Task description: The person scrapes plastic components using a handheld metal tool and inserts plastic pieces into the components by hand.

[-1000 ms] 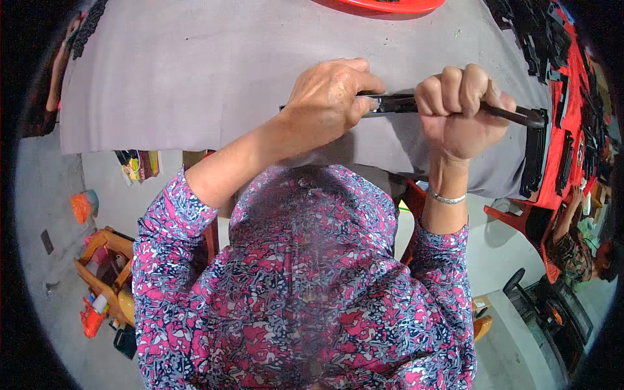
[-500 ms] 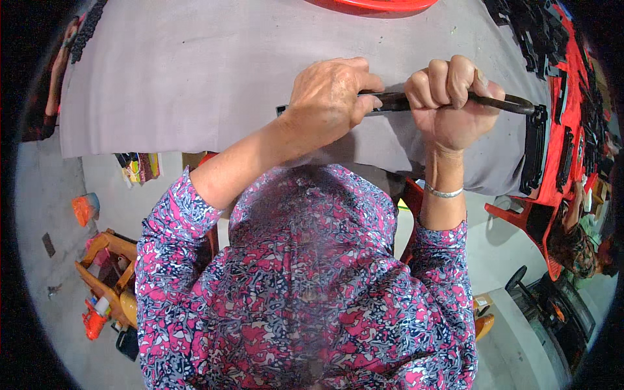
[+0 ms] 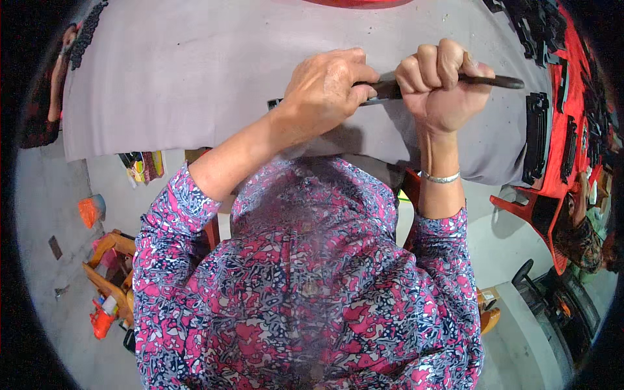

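Observation:
Both my hands are over the grey cloth-covered table (image 3: 195, 71). My right hand (image 3: 443, 88) is closed in a fist round a dark tool; its slim curved handle (image 3: 504, 82) sticks out to the right, and its kind is not clear edge-on. My left hand (image 3: 325, 88) is closed on a narrow black strip (image 3: 273, 104), whose end shows by the wrist. Between the hands, the tool's dark front part (image 3: 388, 89) lies against or just above the strip near my left fingertips; the exact contact is hidden.
Several long black plastic parts (image 3: 535, 136) line the right table edge, with more on a red cloth (image 3: 556, 159). A red basin (image 3: 364, 2) shows at the top edge. Another person's arm (image 3: 58, 91) is at far left, a second person (image 3: 578, 240) at far right.
Both hands have shifted slightly up and to the left in the picture, with the tool and the strip. The tool's handle end is tilted higher. Both grips stay closed.

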